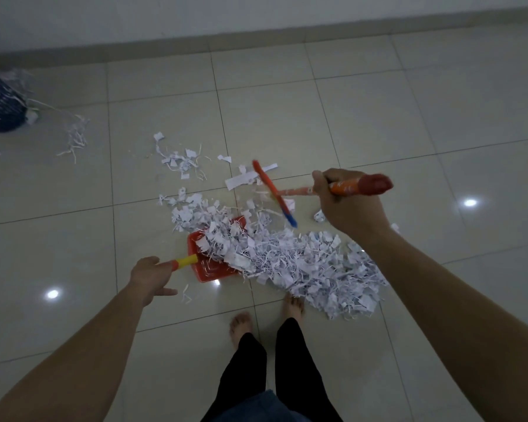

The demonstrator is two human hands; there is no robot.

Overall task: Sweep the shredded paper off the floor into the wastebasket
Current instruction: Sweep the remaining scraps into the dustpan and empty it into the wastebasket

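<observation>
Nearest, two bare feet [265, 318] in dark trousers stand on the pale tiled floor [378, 102], toes just beside the paper. Left hand [151, 277]: grips the yellow-and-red handle of a red dustpan [209, 269]; its fingers [165, 291] mostly hidden behind the hand, one lying straight along the floor side. The dustpan rests on the floor, its tray partly buried. Shredded paper [302, 263]: one dense heap spreading from the dustpan tray rightward past the feet; looser scraps and a few long strips scattered beyond it. Right hand [345, 202]: fingers curled round the orange handle of a broom [275, 193], whose red, orange and blue head hangs blurred just above the far edge of the heap. Farther left, a dark blue wastebasket [0, 102] at the frame edge, well apart from the heap, with strips trailing beside it. Beyond, a grey skirting and wall.
</observation>
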